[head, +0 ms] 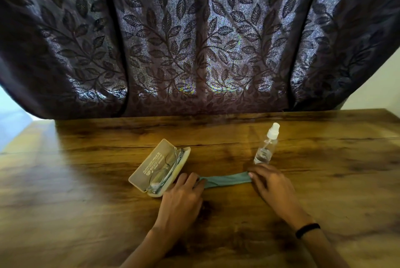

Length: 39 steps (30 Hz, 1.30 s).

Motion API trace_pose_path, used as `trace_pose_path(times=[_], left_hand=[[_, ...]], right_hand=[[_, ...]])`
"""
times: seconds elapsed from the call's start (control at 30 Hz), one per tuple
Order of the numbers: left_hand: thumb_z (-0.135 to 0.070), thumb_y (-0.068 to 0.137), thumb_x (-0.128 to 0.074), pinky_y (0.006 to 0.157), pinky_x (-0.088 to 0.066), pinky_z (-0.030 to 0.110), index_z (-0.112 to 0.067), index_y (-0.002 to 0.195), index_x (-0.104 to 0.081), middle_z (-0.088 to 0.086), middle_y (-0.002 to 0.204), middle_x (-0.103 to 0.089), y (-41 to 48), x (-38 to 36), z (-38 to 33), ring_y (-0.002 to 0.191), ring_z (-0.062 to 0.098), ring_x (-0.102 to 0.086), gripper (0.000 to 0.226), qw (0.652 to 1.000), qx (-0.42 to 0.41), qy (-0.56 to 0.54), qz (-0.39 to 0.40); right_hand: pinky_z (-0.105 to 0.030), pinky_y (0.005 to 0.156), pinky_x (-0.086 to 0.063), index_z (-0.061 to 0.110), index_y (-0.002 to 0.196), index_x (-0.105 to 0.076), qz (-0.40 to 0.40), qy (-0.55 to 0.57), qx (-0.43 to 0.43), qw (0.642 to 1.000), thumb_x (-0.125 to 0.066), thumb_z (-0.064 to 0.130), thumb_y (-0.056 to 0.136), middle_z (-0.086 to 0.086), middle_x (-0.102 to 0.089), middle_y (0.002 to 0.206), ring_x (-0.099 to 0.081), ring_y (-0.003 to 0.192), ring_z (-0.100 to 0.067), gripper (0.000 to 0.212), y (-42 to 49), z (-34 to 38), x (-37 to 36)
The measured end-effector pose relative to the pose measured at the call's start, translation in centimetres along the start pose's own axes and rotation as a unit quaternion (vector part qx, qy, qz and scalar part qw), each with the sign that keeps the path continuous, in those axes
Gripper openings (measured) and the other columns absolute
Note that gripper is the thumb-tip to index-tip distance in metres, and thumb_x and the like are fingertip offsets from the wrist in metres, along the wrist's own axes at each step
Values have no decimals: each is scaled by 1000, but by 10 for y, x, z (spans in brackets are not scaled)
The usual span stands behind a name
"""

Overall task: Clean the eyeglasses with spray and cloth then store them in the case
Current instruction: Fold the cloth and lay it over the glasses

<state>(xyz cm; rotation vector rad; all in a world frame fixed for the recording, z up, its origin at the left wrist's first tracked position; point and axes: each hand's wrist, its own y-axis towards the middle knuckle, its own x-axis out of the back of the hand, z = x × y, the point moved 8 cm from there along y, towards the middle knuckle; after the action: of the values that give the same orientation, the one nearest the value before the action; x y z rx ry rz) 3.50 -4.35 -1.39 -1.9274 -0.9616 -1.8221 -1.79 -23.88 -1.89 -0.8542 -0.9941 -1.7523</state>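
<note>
A teal cloth (226, 179) is stretched flat and narrow over the wooden table (86, 192), held at both ends. My left hand (184, 196) pinches its left end and my right hand (270, 183) pinches its right end. Just left of my left hand lies an open beige glasses case (140, 172), lid tilted back. The folded eyeglasses (166, 168) rest inside it. A clear spray bottle (266, 146) with a white nozzle stands upright just beyond my right hand.
A dark leaf-patterned curtain (194, 40) hangs along the table's far edge. A black band (307, 230) circles my right wrist. Bright light falls on the table's left side.
</note>
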Motion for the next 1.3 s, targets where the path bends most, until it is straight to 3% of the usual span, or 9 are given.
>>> trace_pose_path(times=[0.1,0.23,0.4,0.6,0.73,0.83,1.0,1.1,1.3], left_hand=[[-32,93,-45,87,-47,34,-23,131,-43,-1,134,-44,2,-8,-11,118,18,-42,40,1000,-11,-16,1],[-39,97,-29,107,-29,41,-22,139,-30,-1,148,-29,8,-24,-28,135,19,-23,46,999,-23,-24,38],[-48,96,-17,114,-8,42,-21,144,-17,-1,154,-17,5,-47,-34,140,17,-9,55,995,-23,-7,95],[-49,96,-16,110,6,33,-24,145,-10,-3,156,-10,1,-47,-32,142,13,-2,55,996,-35,-22,84],[-48,97,-18,112,4,28,-26,145,-13,-7,155,-8,0,-39,-28,141,8,-2,53,995,-34,-68,60],[-42,98,-26,110,0,21,-27,143,-22,-7,154,-14,-1,-23,-20,140,7,-12,48,994,-23,-104,20],[-27,95,-42,104,-31,20,-25,132,-44,-7,147,-34,0,8,0,129,7,-38,37,984,16,-171,-50],[-21,93,-48,99,-40,20,-19,122,-55,-2,139,-46,-1,24,14,121,8,-47,30,979,43,-182,-84],[-19,91,-53,93,-43,17,-18,119,-58,-3,128,-56,-3,34,33,113,7,-53,29,972,83,-188,-110]], right_hand=[[-20,74,-43,24,109,-61,13,-23,-22,999,-51,26,91,3,-62,108,-54,98,-12,20,5,1,-5],[-23,80,-43,21,116,-55,53,-76,-47,995,-49,30,92,3,-53,119,-46,112,-15,26,9,5,-17],[-27,78,-48,18,104,-58,60,-71,-73,993,-57,28,88,0,-56,111,-51,104,-16,19,13,6,-15],[-21,61,-36,19,87,-59,52,-44,-111,991,-66,25,82,0,-62,90,-51,77,-10,10,16,7,-10],[-19,59,-38,25,77,-56,85,-9,-144,986,-67,24,81,5,-61,82,-54,74,-9,11,18,2,-15],[-17,56,-39,27,67,-50,106,56,-165,979,-68,22,80,7,-58,73,-55,69,-7,22,22,1,-15],[-28,69,-48,20,71,-52,126,160,-159,966,-67,6,78,-5,-61,78,-59,75,-18,21,31,18,-13],[-22,70,-45,18,79,-55,129,169,-142,967,-67,5,77,-1,-59,83,-56,80,-13,18,36,35,-16],[-5,62,-36,23,88,-60,108,131,-63,983,-69,16,79,12,-56,87,-53,82,-2,14,42,79,-32]])
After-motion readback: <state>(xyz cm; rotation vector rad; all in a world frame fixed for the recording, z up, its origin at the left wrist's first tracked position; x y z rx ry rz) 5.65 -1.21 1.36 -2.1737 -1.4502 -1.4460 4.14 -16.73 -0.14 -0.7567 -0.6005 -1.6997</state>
